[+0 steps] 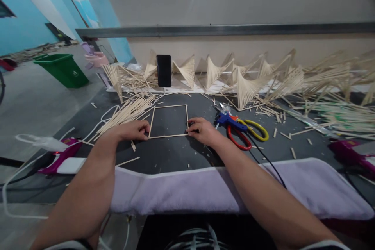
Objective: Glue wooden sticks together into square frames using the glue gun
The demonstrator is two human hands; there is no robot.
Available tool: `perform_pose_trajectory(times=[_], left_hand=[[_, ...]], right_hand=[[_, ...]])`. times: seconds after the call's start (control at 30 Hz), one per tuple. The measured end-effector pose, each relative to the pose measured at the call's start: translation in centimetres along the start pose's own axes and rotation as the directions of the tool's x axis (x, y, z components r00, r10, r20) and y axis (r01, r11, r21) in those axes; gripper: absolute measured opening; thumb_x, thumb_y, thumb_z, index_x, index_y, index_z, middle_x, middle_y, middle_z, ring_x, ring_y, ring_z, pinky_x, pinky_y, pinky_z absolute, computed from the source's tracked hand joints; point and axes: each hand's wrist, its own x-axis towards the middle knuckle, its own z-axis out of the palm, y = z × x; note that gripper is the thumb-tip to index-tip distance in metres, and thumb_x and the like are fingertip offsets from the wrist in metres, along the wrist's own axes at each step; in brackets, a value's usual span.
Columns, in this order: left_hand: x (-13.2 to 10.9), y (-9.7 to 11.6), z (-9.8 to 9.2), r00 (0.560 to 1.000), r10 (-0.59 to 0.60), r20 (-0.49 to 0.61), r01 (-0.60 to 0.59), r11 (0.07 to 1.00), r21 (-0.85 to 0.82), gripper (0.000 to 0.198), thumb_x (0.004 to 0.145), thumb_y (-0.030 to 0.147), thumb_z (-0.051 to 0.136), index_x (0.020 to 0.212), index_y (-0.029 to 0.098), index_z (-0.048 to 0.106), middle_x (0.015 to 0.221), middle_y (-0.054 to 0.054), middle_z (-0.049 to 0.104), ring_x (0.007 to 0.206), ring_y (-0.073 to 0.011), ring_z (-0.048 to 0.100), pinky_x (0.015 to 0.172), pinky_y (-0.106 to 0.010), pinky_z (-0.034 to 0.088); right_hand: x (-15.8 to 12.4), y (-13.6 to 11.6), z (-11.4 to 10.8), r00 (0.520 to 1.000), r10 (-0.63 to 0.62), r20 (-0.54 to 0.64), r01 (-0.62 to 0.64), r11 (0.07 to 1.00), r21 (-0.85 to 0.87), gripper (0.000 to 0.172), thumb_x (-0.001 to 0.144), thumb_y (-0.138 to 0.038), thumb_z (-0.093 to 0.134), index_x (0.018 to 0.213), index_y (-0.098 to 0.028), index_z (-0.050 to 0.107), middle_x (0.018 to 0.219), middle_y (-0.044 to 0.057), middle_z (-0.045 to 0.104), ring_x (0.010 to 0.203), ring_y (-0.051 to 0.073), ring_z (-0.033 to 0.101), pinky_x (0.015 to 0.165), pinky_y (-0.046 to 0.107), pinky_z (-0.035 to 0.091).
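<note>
A square frame of thin wooden sticks [168, 136] lies flat on the dark table. My left hand [135, 129] is closed at its lower left corner, with curled fingers and thumb against the left stick. At the lower right corner, my right hand [202, 130] pinches the right side of the frame. Parts of both corners are hidden by my fingertips. Beyond my left hand lies a heap of loose sticks [131, 110]. To the right of my right hand are a blue glue gun [227, 119] and scissors with red and yellow handles [239, 140].
Twisted stick structures [186, 71] line the back, with a black phone [164, 71] propped among them. A purple power strip [60, 158] with white cables lies left. A lilac towel [181, 191] covers the front edge. Stick offcuts [293, 153] are scattered right; a green bin [63, 70] stands beyond.
</note>
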Motion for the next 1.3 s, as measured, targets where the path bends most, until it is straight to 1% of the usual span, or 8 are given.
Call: perform_pose_trajectory(times=[0.13, 0.43, 0.6, 0.83, 1.0, 1.1, 1.2, 1.3], left_hand=[[-0.06, -0.15, 0.02, 1.0, 0.01, 0.008, -0.01, 1.0, -0.012, 0.032, 0.067, 0.039, 0.058, 0.089, 0.018, 0.051, 0.066, 0.005, 0.046, 0.062, -0.0115, 0.044, 0.055, -0.022, 0.031], [-0.04, 0.17, 0.08, 1.0, -0.004, -0.017, 0.003, 0.999, -0.032, 0.03, 0.066, 0.041, 0.057, 0.086, 0.018, 0.053, 0.066, 0.003, 0.047, 0.061, -0.0112, 0.043, 0.054, -0.022, 0.031], [0.02, 0.17, 0.1, 0.999, -0.006, -0.04, 0.006, 1.0, -0.016, 0.029, 0.066, 0.041, 0.057, 0.084, 0.018, 0.053, 0.067, 0.003, 0.047, 0.062, -0.0116, 0.043, 0.054, -0.022, 0.031], [-0.05, 0.07, -0.12, 1.0, 0.024, 0.002, -0.024, 0.999, -0.027, 0.03, 0.067, 0.042, 0.056, 0.086, 0.018, 0.052, 0.065, 0.004, 0.046, 0.061, -0.0116, 0.043, 0.055, -0.022, 0.032], [0.07, -0.07, 0.12, 1.0, -0.001, -0.028, -0.001, 0.999, -0.039, 0.03, 0.066, 0.04, 0.057, 0.085, 0.018, 0.053, 0.067, 0.003, 0.047, 0.062, -0.0117, 0.043, 0.055, -0.022, 0.032], [-0.03, -0.04, 0.14, 0.999, 0.005, -0.04, -0.007, 0.999, -0.051, 0.036, 0.066, 0.04, 0.057, 0.094, 0.018, 0.05, 0.069, 0.004, 0.046, 0.062, -0.0117, 0.044, 0.056, -0.022, 0.033], [-0.28, 0.17, -0.04, 0.999, 0.026, -0.02, -0.027, 0.997, -0.069, 0.048, 0.067, 0.039, 0.056, 0.11, 0.021, 0.045, 0.067, 0.005, 0.044, 0.059, -0.0115, 0.043, 0.056, -0.022, 0.033], [-0.46, 0.44, -0.25, 0.999, 0.034, -0.003, -0.035, 0.997, -0.071, 0.053, 0.067, 0.04, 0.056, 0.116, 0.023, 0.046, 0.066, 0.006, 0.043, 0.059, -0.0115, 0.042, 0.056, -0.022, 0.032]], right_hand=[[-0.01, -0.03, -0.04, 1.0, -0.001, 0.001, 0.001, 1.0, -0.007, 0.015, 0.074, -0.024, 0.067, 0.087, -0.028, 0.072, 0.114, 0.004, 0.06, 0.102, 0.02, 0.054, 0.088, 0.037, 0.043], [-0.06, -0.04, 0.04, 1.0, 0.007, -0.001, -0.007, 1.0, -0.005, 0.015, 0.075, -0.025, 0.066, 0.087, -0.028, 0.072, 0.115, 0.004, 0.06, 0.102, 0.02, 0.054, 0.088, 0.038, 0.043], [-0.06, -0.09, -0.01, 1.0, 0.008, 0.003, -0.007, 1.0, -0.011, 0.016, 0.075, -0.024, 0.066, 0.088, -0.028, 0.072, 0.115, 0.003, 0.06, 0.102, 0.02, 0.054, 0.087, 0.037, 0.043], [-0.05, -0.16, -0.07, 1.0, 0.012, 0.007, -0.012, 1.0, -0.011, 0.015, 0.074, -0.024, 0.066, 0.088, -0.029, 0.072, 0.114, 0.003, 0.06, 0.101, 0.02, 0.054, 0.087, 0.038, 0.043], [-0.04, -0.11, 0.0, 1.0, 0.014, 0.003, -0.014, 1.0, -0.007, 0.016, 0.074, -0.023, 0.067, 0.088, -0.029, 0.072, 0.114, 0.003, 0.06, 0.101, 0.02, 0.054, 0.087, 0.037, 0.044], [-0.05, -0.01, 0.1, 1.0, 0.014, -0.004, -0.014, 1.0, -0.012, 0.016, 0.074, -0.024, 0.067, 0.087, -0.029, 0.072, 0.115, 0.003, 0.06, 0.102, 0.02, 0.054, 0.087, 0.038, 0.043], [-0.07, 0.04, 0.15, 1.0, 0.011, -0.004, -0.011, 1.0, -0.015, 0.015, 0.074, -0.024, 0.067, 0.087, -0.028, 0.073, 0.115, 0.003, 0.06, 0.102, 0.02, 0.054, 0.087, 0.038, 0.043], [-0.08, 0.03, 0.13, 1.0, 0.01, -0.001, -0.01, 1.0, -0.014, 0.015, 0.074, -0.024, 0.067, 0.087, -0.028, 0.072, 0.114, 0.003, 0.06, 0.103, 0.02, 0.053, 0.088, 0.038, 0.043]])
